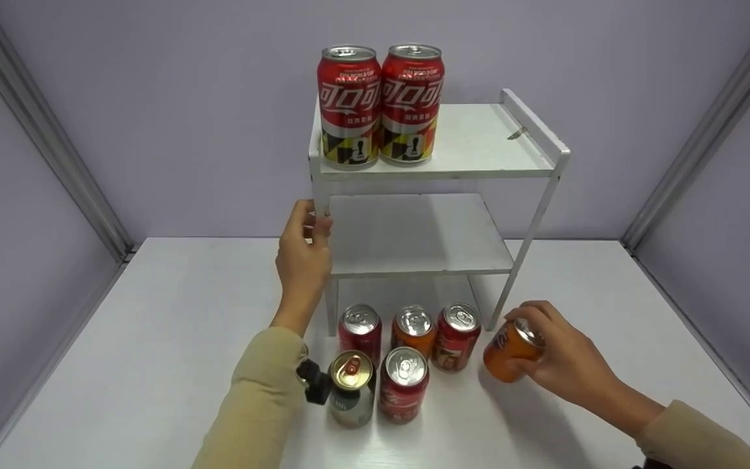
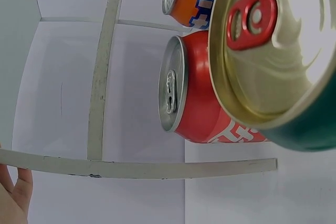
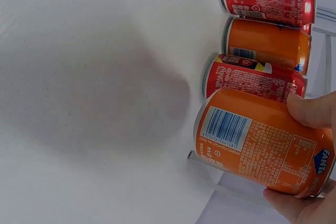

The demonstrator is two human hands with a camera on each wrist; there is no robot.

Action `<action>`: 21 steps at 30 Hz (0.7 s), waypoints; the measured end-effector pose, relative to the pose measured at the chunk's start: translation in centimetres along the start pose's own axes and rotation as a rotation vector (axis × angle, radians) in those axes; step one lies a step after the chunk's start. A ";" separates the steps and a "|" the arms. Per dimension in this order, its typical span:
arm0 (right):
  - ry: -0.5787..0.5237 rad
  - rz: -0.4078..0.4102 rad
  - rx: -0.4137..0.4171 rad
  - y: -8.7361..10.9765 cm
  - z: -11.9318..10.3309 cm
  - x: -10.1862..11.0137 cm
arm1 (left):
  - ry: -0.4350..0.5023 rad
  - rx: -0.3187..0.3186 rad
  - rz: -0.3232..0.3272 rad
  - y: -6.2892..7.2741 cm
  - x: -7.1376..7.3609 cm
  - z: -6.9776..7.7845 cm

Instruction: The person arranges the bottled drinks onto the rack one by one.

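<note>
My right hand (image 1: 567,358) grips an orange Fanta can (image 1: 504,357) from above, its fingers and thumb round the upper part. The can is tilted, to the right of the white shelf rack (image 1: 437,172). In the right wrist view the barcode side of this Fanta can (image 3: 252,142) shows. My left hand (image 1: 303,257) holds the left post of the rack, between the top and middle shelves; the rack hides some fingers. In the left wrist view only part of the left hand (image 2: 16,198) appears, beside the post.
Two red cola cans (image 1: 412,104) stand side by side on the top shelf's left. Below, in front of and under the rack, stand a green can (image 1: 351,397), a red can (image 1: 403,391), another orange can (image 1: 413,332) and more red cans (image 1: 457,339).
</note>
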State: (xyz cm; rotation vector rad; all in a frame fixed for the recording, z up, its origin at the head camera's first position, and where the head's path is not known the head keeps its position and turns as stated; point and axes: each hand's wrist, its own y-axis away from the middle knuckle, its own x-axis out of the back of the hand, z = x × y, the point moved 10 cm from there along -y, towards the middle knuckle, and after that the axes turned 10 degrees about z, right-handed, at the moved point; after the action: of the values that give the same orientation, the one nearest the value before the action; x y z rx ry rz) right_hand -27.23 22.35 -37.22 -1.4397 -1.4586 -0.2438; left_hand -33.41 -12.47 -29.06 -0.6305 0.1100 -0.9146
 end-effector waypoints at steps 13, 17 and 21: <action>-0.039 0.171 0.097 -0.7 -4.4 4.5 | -0.008 -0.002 -0.008 -0.1 -0.1 0.1; -0.103 0.227 0.164 -1.3 -6.2 5.9 | -0.008 -0.003 0.000 -0.1 0.1 0.1; -0.160 0.279 0.216 -2.3 -8.0 7.7 | -0.011 -0.002 -0.002 -0.1 0.1 0.1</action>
State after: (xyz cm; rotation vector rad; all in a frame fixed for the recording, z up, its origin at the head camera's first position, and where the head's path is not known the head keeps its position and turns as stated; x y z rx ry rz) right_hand -23.23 20.66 -26.75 -1.4887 -1.3437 0.2011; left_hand -33.37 -12.56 -28.96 -0.6375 0.1009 -0.9130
